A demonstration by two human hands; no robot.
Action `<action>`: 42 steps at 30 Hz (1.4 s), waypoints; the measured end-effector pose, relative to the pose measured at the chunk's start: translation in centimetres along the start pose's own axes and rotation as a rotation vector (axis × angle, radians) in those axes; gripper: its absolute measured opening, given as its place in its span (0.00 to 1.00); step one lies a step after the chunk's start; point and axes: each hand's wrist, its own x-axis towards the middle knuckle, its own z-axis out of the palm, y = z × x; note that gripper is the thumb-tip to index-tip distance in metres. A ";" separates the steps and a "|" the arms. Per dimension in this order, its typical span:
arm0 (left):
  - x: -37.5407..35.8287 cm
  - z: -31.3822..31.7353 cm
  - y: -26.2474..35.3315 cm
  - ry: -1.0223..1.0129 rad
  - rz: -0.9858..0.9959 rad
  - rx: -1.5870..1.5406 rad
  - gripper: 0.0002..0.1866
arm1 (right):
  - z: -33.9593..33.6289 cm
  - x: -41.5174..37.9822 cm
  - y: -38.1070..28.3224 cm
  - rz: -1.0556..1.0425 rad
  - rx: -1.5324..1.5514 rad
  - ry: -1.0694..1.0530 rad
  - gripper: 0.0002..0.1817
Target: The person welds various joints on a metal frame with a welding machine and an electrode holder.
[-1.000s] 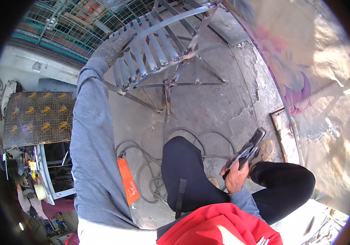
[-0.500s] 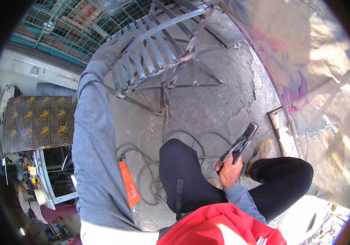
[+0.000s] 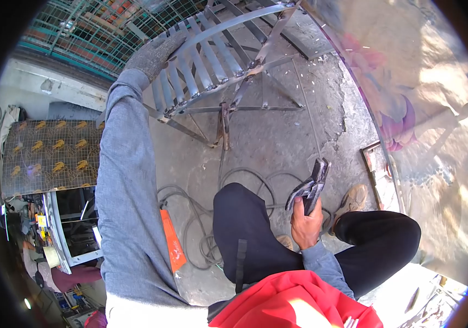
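Clasping a clamp (image 3: 316, 186) is the right hand (image 3: 306, 225); left hand (image 3: 154, 57), grip unclear, touches frame (image 3: 254, 70).

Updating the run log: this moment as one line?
left hand: gloved, on metal frame | right hand: bare, gripping clamp | floor: cable

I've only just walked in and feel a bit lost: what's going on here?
A person has their gloved left hand on a slatted metal frame. Their bare right hand grips a clamp; a thin rod runs from it toward the frame, contact unclear. Cable lies looped on the floor.
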 end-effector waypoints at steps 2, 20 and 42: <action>0.3 1.6 -2.9 0.219 0.333 0.152 0.32 | -0.4 0.1 -1.9 0.058 -0.072 -0.002 0.11; -0.1 0.3 -1.7 0.062 0.220 0.154 0.30 | -3.1 0.7 -0.1 0.339 0.596 -0.077 0.08; 0.4 1.2 -2.3 0.133 0.023 -0.361 0.36 | -1.4 0.8 -2.5 -0.052 -0.166 0.045 0.13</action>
